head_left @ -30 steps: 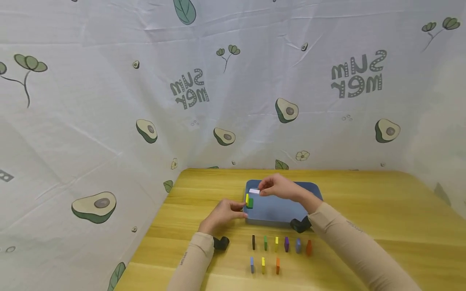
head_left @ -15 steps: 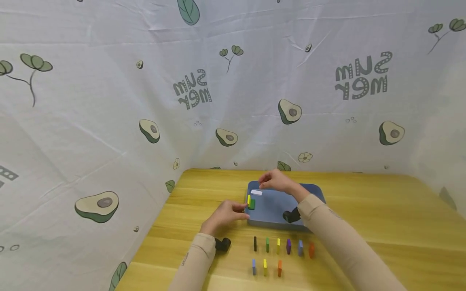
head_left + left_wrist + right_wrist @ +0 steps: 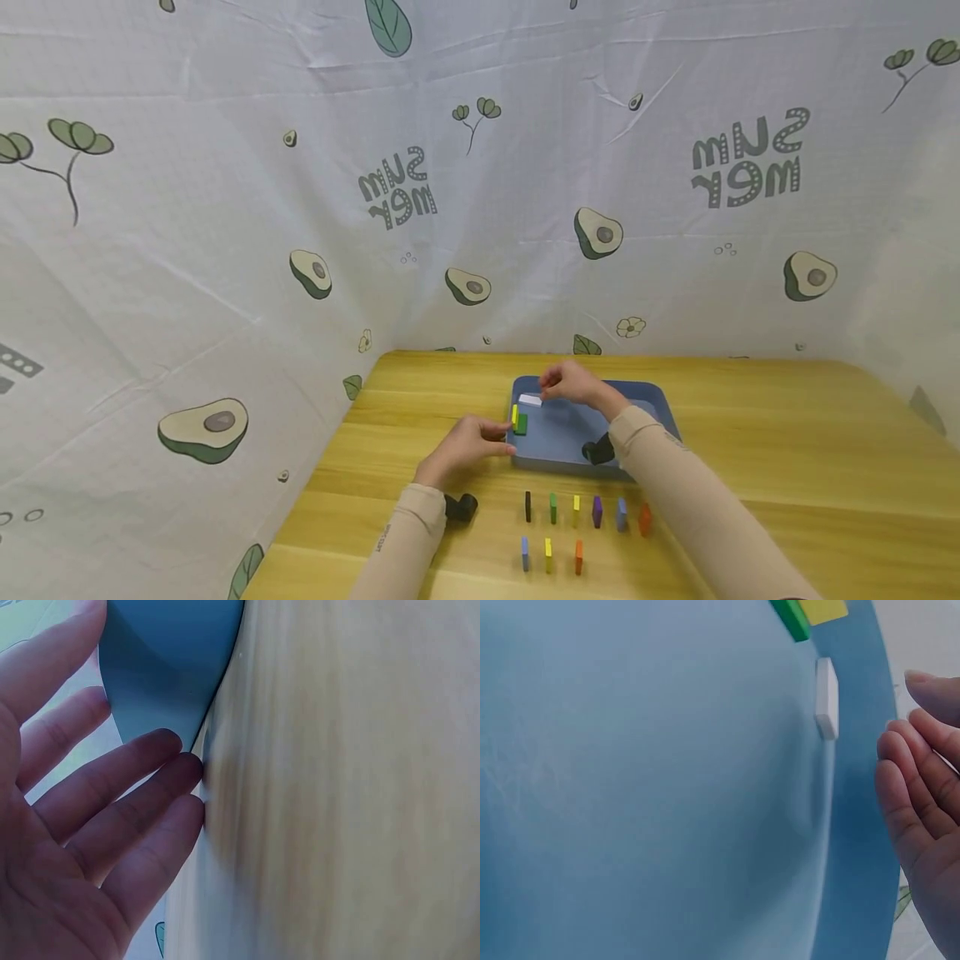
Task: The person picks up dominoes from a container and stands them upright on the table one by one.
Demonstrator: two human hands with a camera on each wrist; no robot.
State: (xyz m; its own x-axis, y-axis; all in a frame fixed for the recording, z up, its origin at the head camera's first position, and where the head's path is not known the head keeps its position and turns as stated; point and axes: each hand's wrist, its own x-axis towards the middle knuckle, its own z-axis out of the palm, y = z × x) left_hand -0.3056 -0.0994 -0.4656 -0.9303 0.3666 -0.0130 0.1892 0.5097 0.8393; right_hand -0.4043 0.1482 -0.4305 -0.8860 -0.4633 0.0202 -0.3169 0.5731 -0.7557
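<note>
A blue tray (image 3: 562, 442) holds a white domino (image 3: 531, 401) along its far wall, with a green domino (image 3: 522, 424) and a yellow domino (image 3: 515, 417) at its left wall. My left hand (image 3: 467, 448) is at the tray's left side, fingers extended; in the left wrist view its fingertips (image 3: 184, 769) are at the tray's outer wall. My right hand (image 3: 576, 385) is over the far part of the tray, close to the white domino's right end. In the right wrist view, the fingers are loosely bent, apart from the white domino (image 3: 826, 699), and hold nothing.
In front of the tray, several dominoes stand in two rows on the wooden table (image 3: 405, 400), among them black (image 3: 528, 507), purple (image 3: 597, 512) and orange (image 3: 579, 557) ones. A patterned white cloth (image 3: 525, 183) hangs behind the table.
My right hand has let go of the white domino, lifted slightly, then lowered a little beside it. My left hand stays at the tray's left side. The head view has shifted slightly.
</note>
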